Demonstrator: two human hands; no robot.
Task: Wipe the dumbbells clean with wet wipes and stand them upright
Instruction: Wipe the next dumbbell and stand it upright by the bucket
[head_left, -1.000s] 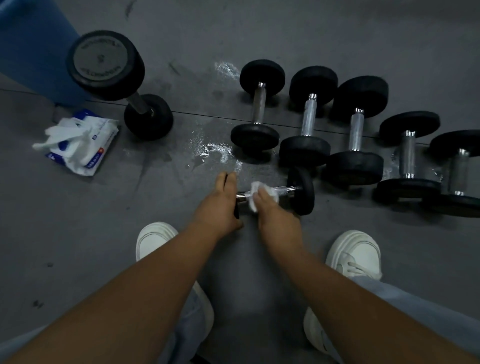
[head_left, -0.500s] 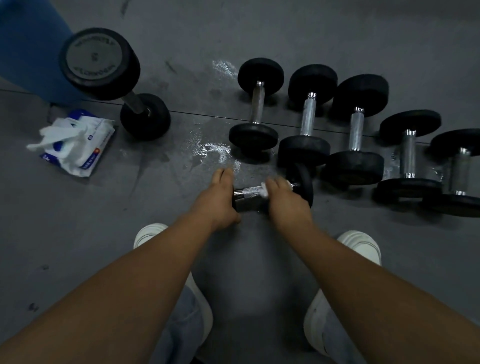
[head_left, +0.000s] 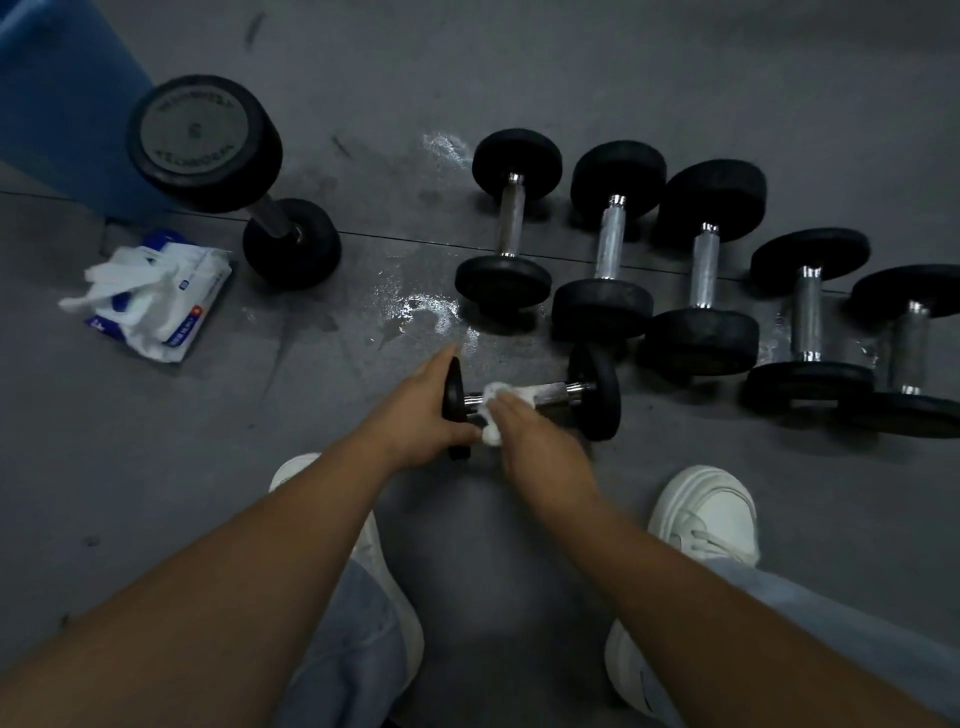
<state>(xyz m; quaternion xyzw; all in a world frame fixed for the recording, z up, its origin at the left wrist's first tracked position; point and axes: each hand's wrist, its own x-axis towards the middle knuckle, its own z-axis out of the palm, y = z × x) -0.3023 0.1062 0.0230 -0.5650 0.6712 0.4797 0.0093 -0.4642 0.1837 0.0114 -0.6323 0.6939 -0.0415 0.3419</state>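
A small black dumbbell (head_left: 597, 389) with a chrome bar lies sideways on the grey floor between my feet. My left hand (head_left: 415, 415) grips its left end plate. My right hand (head_left: 535, 441) holds a white wet wipe (head_left: 496, 400) wrapped on the bar near the left plate. Behind it several bigger dumbbells (head_left: 608, 244) lie on their sides in a row. One large dumbbell (head_left: 208, 140) stands tilted at the back left.
An open pack of wet wipes (head_left: 156, 296) lies on the floor at the left. A blue object (head_left: 52, 93) fills the back left corner. Wet patches (head_left: 421, 312) shine on the floor. My white shoes (head_left: 706, 514) flank the small dumbbell.
My right hand slid with the wipe along the bar, to the right plate half a second ago and now back toward the left plate. My left hand stayed on the left plate.
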